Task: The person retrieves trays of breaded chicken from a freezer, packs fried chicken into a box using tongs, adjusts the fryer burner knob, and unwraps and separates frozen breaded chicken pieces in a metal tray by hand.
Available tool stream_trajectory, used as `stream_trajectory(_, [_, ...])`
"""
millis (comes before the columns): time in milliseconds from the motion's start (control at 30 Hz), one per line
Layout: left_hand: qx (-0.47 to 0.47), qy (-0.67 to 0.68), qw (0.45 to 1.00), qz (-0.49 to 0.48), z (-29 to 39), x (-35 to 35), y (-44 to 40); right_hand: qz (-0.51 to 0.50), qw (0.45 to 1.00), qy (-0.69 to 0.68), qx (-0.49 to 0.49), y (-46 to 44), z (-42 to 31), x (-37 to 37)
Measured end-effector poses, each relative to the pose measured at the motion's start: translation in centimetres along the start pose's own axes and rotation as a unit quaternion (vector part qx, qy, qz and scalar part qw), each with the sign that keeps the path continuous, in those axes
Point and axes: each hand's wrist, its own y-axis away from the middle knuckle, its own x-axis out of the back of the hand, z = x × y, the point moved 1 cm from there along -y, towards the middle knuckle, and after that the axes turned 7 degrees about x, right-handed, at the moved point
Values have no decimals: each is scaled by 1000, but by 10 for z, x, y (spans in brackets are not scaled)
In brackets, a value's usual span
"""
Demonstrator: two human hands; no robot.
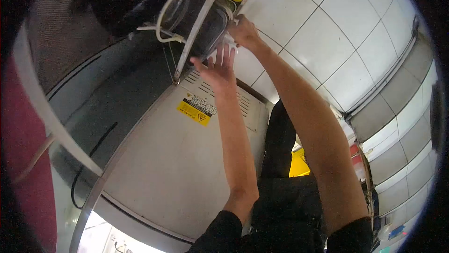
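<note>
1. Large capitals on the pale metal panel (163, 159), upside down in the view and partly blurred, appeared to read "CYCLOPENTANE".
2. Beside that word, a yellow sticker (187, 111) bore a black-edged warning triangle (201, 117); the symbol inside was too small to make out with certainty.
3. The same sticker carried a short black heading, apparently "PERHATIAN", also upside down; its smaller print was too blurred to read.
</note>
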Motion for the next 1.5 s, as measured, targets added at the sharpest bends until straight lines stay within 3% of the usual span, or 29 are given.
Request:
stream_trajectory(67, [36, -4, 999, -9, 8, 12, -44, -5, 988, -103, -114, -1, -7, -1])
stream_trajectory(167, [-67, -192, 969, -144, 13, 19, -87, -7, 978, -186, -92, -6, 13, -16])
stream_trajectory(233, [-76, -176, 980, -50, 11, 6, -88, -4, 972, -222, -78, -17, 24, -20])
stream_trajectory(267, [-75, -176, 980, -50, 10, 4, -85, 3, 975, -210, -66, -23, 29, -24])
stream_trajectory(333, [-37, -33, 999, 8, 16, 4, -75, 8, 978, -203, -56, -29, 30, -27])
stream_trajectory(433, [-18, -53, 998, -5, 28, 3, -87, 40, 975, -216, -39, -36, 30, -28])
stream_trajectory(467, [-15, -54, 998, -5, 36, 6, -92, 81, 983, -164, -21, -38, 27, -30])
stream_trajectory(533, [159, 32, 985, -66, 53, 10, -93, 120, 986, -117, -7, -29, 20, -29])
stream_trajectory(567, [43, -73, 995, -61, 44, 14, -84, 167, 983, -73, 6, -21, 11, -24])
stream_trajectory(633, [8, -78, 995, -64, 37, 14, -73, 221, 974, -30, 26, -29, 8, -21])
stream_trajectory(800, [-117, -120, 976, -140, 40, 12, -76, 172, 977, 72, 101, -54, 26, -33])
stream_trajectory(933, [-109, -158, 974, -123, 49, 3, -69, 115, 987, 86, 66, -54, 22, -37])
stream_trajectory(1033, [-125, -154, 975, -99, 40, 6, -65, 181, 982, 53, 31, -62, 21, -39])
stream_trajectory(1100, [-123, -129, 981, -71, 38, 11, -64, 310, 931, 91, 169, -67, 31, -41])
stream_trajectory(1133, [-127, -130, 980, -77, 34, 7, -61, 314, 929, 86, 173, -67, 27, -33])
stream_trajectory(1200, [-167, -136, 974, -63, 31, 1, -57, 191, 972, 71, 118, -66, 25, -29])
stream_trajectory(1233, [-131, -102, 985, -48, 34, 2, -55, 154, 984, 70, 58, -72, 26, -31])
stream_trajectory(1333, [-126, -112, 982, -81, 40, 5, -50, 194, 972, 111, 70, -74, 26, -43])
stream_trajectory(1500, [-140, -132, 980, -57, 38, -2, -36, 146, 984, 72, 78, -56, 0, -22])
